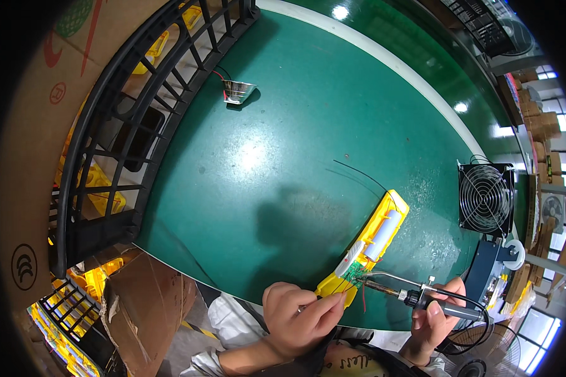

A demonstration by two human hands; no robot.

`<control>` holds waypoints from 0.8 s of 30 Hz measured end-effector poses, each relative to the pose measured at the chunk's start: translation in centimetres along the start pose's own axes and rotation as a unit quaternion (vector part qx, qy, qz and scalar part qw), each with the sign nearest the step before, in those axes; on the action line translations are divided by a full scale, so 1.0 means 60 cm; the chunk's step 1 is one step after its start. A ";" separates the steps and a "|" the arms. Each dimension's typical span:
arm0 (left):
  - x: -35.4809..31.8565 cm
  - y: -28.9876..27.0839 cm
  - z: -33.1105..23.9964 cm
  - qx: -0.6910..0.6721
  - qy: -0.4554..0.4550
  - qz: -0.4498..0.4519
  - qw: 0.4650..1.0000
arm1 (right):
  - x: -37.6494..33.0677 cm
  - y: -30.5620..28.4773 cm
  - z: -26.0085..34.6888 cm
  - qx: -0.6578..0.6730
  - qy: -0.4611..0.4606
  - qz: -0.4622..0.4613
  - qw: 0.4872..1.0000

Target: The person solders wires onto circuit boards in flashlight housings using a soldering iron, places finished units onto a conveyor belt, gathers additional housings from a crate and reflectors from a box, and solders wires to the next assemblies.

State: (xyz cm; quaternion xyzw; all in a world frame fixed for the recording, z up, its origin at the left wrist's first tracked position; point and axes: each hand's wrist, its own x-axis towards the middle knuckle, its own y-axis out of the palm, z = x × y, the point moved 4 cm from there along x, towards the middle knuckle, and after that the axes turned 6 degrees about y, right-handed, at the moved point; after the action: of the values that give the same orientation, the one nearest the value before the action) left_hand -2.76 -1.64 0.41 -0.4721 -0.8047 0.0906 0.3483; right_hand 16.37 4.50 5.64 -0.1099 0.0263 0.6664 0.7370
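A long yellow plastic housing lies slanted near the front edge of the table. Inside it are a pale cylindrical battery, a white switch-like part and a small green circuit board. My right hand grips a soldering iron with a thin metal feed tube; its tip is at the board. At the housing's near end, my left hand is closed in a pinch on a thin dark wire that runs toward the board. Its fingers partly cover that end.
A black slatted crate with yellow parts inside stands left, beside a cardboard box. A reflector cup with wires lies at the upper left of the green table. At right stand a black fan and a solder reel.
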 end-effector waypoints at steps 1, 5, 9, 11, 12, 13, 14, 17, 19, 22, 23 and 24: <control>0.001 0.000 0.000 -0.004 0.005 -0.003 1.000 | 0.000 0.000 -0.001 -0.003 0.001 0.003 1.000; 0.000 0.002 0.001 -0.007 0.010 -0.002 1.000 | 0.000 0.006 0.002 -0.005 0.002 -0.008 1.000; 0.000 0.003 0.002 -0.006 0.011 0.000 1.000 | 0.000 0.002 0.001 -0.006 -0.002 -0.005 1.000; -0.001 0.003 0.002 -0.006 0.013 0.003 1.000 | 0.000 0.000 0.000 -0.006 -0.003 -0.006 1.000; -0.001 0.002 0.001 -0.006 0.012 0.003 1.000 | -0.001 0.001 0.001 -0.003 -0.006 -0.007 1.000; -0.001 0.002 0.001 -0.007 0.010 0.002 1.000 | -0.001 0.001 0.001 -0.001 -0.009 -0.008 1.000; 0.000 0.002 0.001 -0.007 0.011 0.003 1.000 | -0.002 -0.002 0.000 0.000 -0.009 -0.009 1.000; 0.001 0.001 -0.002 0.002 0.013 -0.001 1.000 | -0.004 -0.010 0.002 0.008 -0.012 -0.002 1.000; -0.002 0.001 0.000 0.005 0.012 -0.004 1.000 | -0.002 -0.013 0.002 0.032 -0.017 -0.021 0.999; -0.005 0.002 0.002 0.013 0.006 0.005 1.000 | 0.002 -0.019 0.001 0.043 -0.015 -0.040 0.998; -0.006 0.000 0.001 0.015 0.010 0.006 1.000 | 0.004 -0.021 -0.001 0.049 -0.021 -0.038 0.998; -0.009 0.000 -0.001 0.016 0.007 0.015 1.000 | 0.005 -0.025 -0.004 0.052 -0.020 -0.040 0.998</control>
State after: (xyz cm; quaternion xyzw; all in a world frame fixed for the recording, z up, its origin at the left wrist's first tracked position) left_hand -2.55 -2.08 0.22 -0.4788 -0.7937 0.1057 0.3601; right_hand 17.94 4.62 5.52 -0.0584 0.0417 0.6365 0.7680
